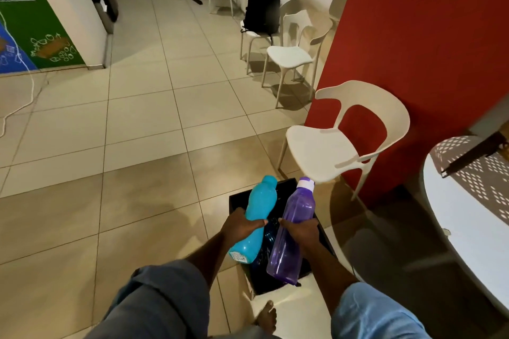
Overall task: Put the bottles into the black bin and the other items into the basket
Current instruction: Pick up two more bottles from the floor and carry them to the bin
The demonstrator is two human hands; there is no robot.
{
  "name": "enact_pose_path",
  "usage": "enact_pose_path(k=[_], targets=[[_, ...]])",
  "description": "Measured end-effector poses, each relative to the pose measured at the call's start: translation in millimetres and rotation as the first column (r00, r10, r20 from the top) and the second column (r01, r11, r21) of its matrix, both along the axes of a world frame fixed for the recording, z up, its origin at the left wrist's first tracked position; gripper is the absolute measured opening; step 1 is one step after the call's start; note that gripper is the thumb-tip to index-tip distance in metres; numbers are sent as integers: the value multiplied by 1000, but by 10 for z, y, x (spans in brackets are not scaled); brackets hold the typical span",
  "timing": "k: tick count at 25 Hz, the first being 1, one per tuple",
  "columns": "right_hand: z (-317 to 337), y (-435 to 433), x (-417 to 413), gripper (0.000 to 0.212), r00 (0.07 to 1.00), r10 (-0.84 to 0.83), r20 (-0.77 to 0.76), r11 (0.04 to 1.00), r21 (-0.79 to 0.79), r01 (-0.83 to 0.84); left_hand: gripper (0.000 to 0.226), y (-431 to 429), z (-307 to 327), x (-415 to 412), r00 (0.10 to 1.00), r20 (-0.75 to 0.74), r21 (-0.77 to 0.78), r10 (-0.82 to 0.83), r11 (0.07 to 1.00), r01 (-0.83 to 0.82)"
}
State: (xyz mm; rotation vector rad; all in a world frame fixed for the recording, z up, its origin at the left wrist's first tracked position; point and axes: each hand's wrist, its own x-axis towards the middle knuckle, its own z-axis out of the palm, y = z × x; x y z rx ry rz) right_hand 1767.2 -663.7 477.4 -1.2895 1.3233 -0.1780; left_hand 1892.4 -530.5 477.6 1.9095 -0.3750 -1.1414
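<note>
My left hand (242, 226) grips a turquoise bottle (257, 206) round its middle, cap pointing away from me. My right hand (300, 231) grips a purple bottle (296, 217) with a white and purple cap, also round its middle. Both bottles hang tilted above the black bin (239, 198), which stands on the tiled floor below my hands. The bin's inside is dark, with something dark blue in it that I cannot make out. No basket is in view.
A white chair (325, 151) stands just beyond the bin against a red wall (413, 36). A white round table (473, 217) is at the right edge. More white chairs and a black backpack (263, 11) stand farther back. My bare foot (267, 316) is on the floor near the bin.
</note>
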Motion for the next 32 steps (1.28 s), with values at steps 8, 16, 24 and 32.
enact_pose_path(k=[8, 16, 24, 32], targets=[[-107, -438, 361, 92, 1000, 14, -20, 996, 88, -12, 82, -638, -239, 404, 985, 18, 204, -170, 965, 163], [-129, -565, 561, 36, 909, 196, -368, 979, 126, -160, 91, -1096, -426, 926, 851, 121, 299, -511, 836, 459], [-79, -377, 714, 46, 847, 185, -498, 978, 5, -210, 59, -1282, -347, 1226, 736, 226, 244, -638, 769, 591], [56, 246, 233, 42, 874, -46, -484, 993, -117, -13, 60, -1183, -274, 675, 455, 270, 231, -849, 516, 825]])
